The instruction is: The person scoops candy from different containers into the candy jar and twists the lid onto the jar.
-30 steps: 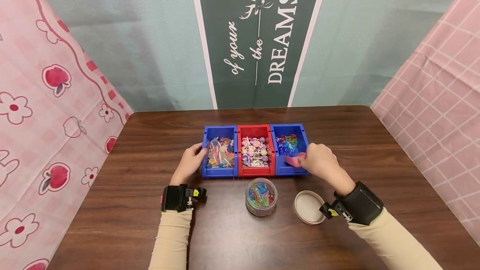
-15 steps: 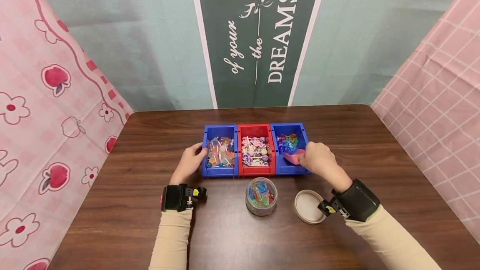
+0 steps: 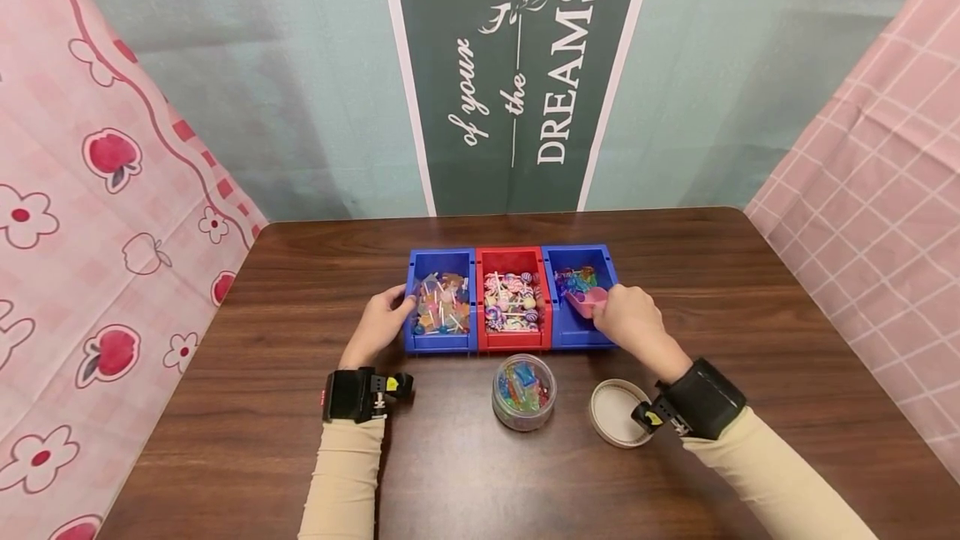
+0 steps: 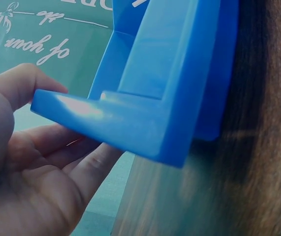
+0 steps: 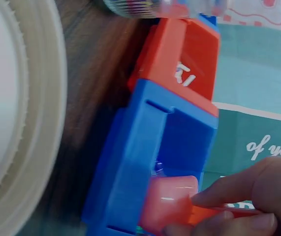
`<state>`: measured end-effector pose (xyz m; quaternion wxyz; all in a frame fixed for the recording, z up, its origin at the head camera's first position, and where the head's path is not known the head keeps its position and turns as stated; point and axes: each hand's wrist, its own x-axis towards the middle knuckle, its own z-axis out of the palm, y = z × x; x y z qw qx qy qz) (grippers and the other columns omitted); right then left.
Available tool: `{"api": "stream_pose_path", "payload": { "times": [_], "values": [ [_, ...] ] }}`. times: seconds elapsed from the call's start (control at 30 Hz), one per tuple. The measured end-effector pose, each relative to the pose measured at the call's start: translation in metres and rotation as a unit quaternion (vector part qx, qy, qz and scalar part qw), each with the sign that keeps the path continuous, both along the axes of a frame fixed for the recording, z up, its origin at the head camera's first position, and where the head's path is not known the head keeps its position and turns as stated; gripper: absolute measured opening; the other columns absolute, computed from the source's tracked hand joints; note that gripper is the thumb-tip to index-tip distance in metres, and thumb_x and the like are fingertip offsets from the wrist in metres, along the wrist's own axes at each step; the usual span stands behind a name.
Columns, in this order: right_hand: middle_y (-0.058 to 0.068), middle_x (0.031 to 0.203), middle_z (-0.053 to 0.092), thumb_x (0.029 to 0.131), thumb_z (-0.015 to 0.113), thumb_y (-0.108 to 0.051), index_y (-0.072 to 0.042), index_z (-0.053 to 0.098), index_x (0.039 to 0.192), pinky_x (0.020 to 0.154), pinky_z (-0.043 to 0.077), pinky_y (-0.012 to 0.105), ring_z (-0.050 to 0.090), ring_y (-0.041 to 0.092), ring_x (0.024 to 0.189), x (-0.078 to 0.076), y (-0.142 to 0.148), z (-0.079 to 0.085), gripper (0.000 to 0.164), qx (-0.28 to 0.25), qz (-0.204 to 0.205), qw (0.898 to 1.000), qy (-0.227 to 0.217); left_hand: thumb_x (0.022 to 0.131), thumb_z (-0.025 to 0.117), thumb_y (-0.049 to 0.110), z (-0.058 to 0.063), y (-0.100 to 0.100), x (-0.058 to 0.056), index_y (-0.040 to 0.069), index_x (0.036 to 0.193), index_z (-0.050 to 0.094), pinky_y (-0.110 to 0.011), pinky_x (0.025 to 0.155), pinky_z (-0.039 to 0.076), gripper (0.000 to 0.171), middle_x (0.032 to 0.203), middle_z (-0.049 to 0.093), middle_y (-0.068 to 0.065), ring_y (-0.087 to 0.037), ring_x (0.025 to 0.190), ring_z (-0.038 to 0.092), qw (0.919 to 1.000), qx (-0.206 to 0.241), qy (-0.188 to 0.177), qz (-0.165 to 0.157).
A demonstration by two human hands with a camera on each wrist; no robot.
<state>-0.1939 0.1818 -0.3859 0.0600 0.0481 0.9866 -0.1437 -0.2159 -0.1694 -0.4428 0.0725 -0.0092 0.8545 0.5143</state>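
Note:
My right hand [image 3: 628,317] grips a small pink scoop [image 3: 591,302] inside the right blue bin [image 3: 581,338]. The scoop's front end is among shiny blue, purple and green pieces [image 3: 577,279]; the right wrist view shows the scoop [image 5: 170,201] tilted down past the bin wall. At the other end of the row, my left hand [image 3: 377,325] holds the outer wall of the left blue bin [image 3: 441,345]. In the left wrist view its thumb lies over the bin's rim [image 4: 81,109] and the fingers are underneath or outside. That bin has clear and coloured lollipop-like pieces [image 3: 444,303].
Between the blue bins stands a red bin [image 3: 514,342] with striped lollipop-like pieces. In front of it is an uncovered clear jar [image 3: 524,392] of colourful pieces. A round white lid [image 3: 618,413] lies on the brown table [image 3: 465,482], near my right wrist. Curtains surround the table.
My right hand has moved the scoop forward, deeper among the shiny pieces, and the scoop has tipped. My left hand stays on the left bin.

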Motion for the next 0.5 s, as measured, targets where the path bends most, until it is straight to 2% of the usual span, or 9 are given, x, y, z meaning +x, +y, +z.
{"api": "stream_pose_path", "payload": {
  "times": [0.27,0.5],
  "values": [
    [0.031,0.081,0.065,0.085,0.055,-0.019,0.002,0.057,0.064,0.056,0.052,0.052,0.061,0.04,0.069,-0.005,-0.003,-0.015,0.029,0.001,-0.003,0.999,0.05,0.1,0.045,0.019,0.001,-0.001,0.001,-0.003,0.141,0.044,-0.048,0.105,0.047,0.046,0.135,0.057,-0.025,-0.03,0.116,0.058,1.0,-0.003,-0.007,-0.006],
    [0.028,0.077,0.064,0.089,0.056,-0.019,0.008,0.064,0.077,0.055,0.053,0.048,0.059,0.035,0.065,-0.01,-0.008,-0.026,0.03,0.002,0.003,0.998,0.055,0.101,0.046,0.019,-0.001,-0.002,0.0,-0.003,0.14,0.045,-0.047,0.103,0.049,0.045,0.133,0.058,-0.024,-0.029,0.113,0.059,0.9999,-0.007,-0.003,-0.01]
  ]
}}
